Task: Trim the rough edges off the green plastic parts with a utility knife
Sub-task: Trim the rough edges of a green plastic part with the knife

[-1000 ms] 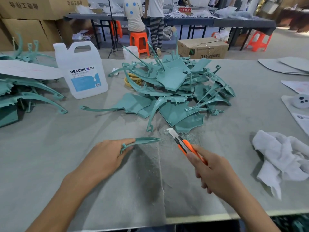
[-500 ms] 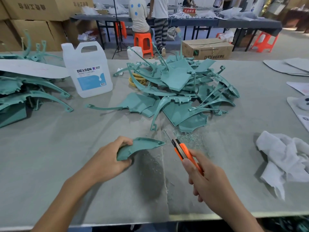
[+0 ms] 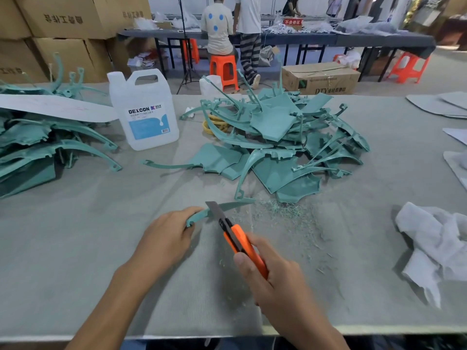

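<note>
We are in the middle of a trimming pass on one piece. Our left hand [image 3: 168,236] grips the near end of a slim curved green plastic part [image 3: 237,204], fingers curled round it, and the part's far tip reaches out to the right, low over the grey felt-covered surface [image 3: 75,223]; we cannot tell whether it touches. Our right hand [image 3: 275,281] is wrapped around the orange-handled utility knife [image 3: 240,245], thumb along the top of the handle. The extended steel blade [image 3: 214,208] crosses the part just beside the left fingertips, apparently laid against its edge. We judge the next move to be a short, shallow stroke along that edge, away from the holding fingers and toward the free tip. It wants light pressure, so that the blade shaves the flash off rather than biting into the body, and the closeness of blade and fingers calls for care. The part lies between the two hands, ahead of the right hand and at the left hand's fingertips. Just beyond it lie loose green shavings [image 3: 283,210]. Behind them is the heap of green plastic parts [image 3: 278,137], which we take to be stock waiting its turn.
</note>
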`<state>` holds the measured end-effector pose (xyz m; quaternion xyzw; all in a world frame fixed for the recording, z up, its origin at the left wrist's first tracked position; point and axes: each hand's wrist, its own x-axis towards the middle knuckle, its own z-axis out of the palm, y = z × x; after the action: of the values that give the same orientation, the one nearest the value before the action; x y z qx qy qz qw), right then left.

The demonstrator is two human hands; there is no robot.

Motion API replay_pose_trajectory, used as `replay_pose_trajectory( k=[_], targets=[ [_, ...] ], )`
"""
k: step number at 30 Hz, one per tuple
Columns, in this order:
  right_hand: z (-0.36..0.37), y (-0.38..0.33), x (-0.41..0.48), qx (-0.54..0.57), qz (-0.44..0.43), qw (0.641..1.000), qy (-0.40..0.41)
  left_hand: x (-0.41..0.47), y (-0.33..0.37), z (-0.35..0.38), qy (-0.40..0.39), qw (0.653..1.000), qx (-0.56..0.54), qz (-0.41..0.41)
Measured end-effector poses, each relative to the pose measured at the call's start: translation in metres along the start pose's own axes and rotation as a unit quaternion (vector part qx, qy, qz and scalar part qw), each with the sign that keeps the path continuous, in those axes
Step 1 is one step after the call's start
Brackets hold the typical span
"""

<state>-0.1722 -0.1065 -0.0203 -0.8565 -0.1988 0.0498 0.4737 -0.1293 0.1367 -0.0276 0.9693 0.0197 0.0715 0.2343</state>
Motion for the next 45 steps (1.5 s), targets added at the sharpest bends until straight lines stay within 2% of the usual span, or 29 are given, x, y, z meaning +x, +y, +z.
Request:
replay_pose_trajectory(
  k=[5,17,23,28,32,35,39,41,45],
  targets=[
    [0.007,0.004,0.006,-0.029,-0.008,1.0,-0.009,0.0,0.005,-0.003,0.005,1.0,0.016,0.013],
    [0.004,0.006,0.017,-0.021,-0.011,1.0,0.001,0.001,0.004,-0.001,0.018,1.0,0.014,0.0],
    [0.0,0.004,0.019,0.061,0.014,0.998,-0.009,-0.002,0.007,-0.004,0.011,1.0,0.01,-0.009],
    [-0.003,0.0,0.017,0.072,0.009,0.997,-0.004,-0.003,0.006,-0.004,0.005,1.0,0.002,-0.019],
    [-0.006,0.001,0.016,0.048,0.021,0.999,-0.015,-0.003,0.005,-0.003,0.008,1.0,0.007,-0.018],
    [-0.008,0.003,0.018,-0.013,0.007,1.0,-0.006,-0.002,0.004,-0.003,0.008,1.0,0.006,-0.014],
    [-0.035,0.014,0.029,-0.146,0.035,0.985,0.084,-0.005,0.007,0.0,0.013,0.999,0.029,0.001],
    [-0.048,0.015,0.023,-0.166,0.051,0.979,0.109,-0.005,0.007,0.001,0.017,0.999,0.029,-0.006],
    [-0.029,0.0,0.006,-0.133,-0.002,0.99,0.038,0.0,0.01,0.002,0.021,0.998,0.064,0.012]
  ],
)
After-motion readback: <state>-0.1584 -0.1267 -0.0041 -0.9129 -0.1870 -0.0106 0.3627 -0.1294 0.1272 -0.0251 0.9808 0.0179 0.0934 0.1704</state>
